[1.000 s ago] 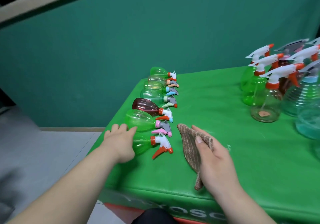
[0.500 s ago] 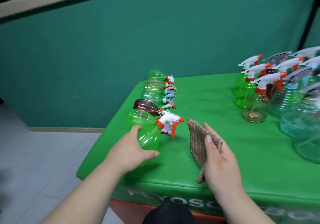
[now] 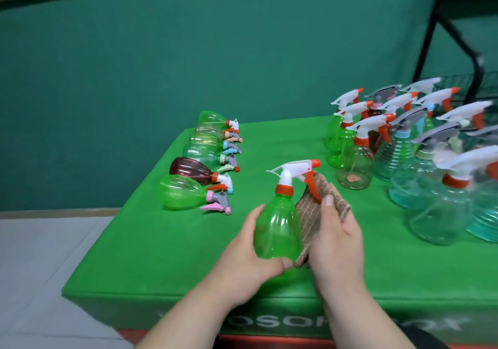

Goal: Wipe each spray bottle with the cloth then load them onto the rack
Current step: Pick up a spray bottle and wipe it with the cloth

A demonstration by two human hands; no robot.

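Head view: left hand (image 3: 250, 262) gripped green spray bottle (image 3: 277, 230), now raised upright off bench (image 3: 188, 254); right hand (image 3: 336, 243) pinched cloth (image 3: 310, 214) against it. Wiping begun, probably.

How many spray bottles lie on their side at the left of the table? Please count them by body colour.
Bright green bottles: 2
Pale see-through bottles: 3
Brown bottle: 1
Total: 6

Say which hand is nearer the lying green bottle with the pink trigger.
Left. The left hand, gripping the upright green bottle, is right of the pink-trigger bottle; the right hand, holding the cloth, is farther right.
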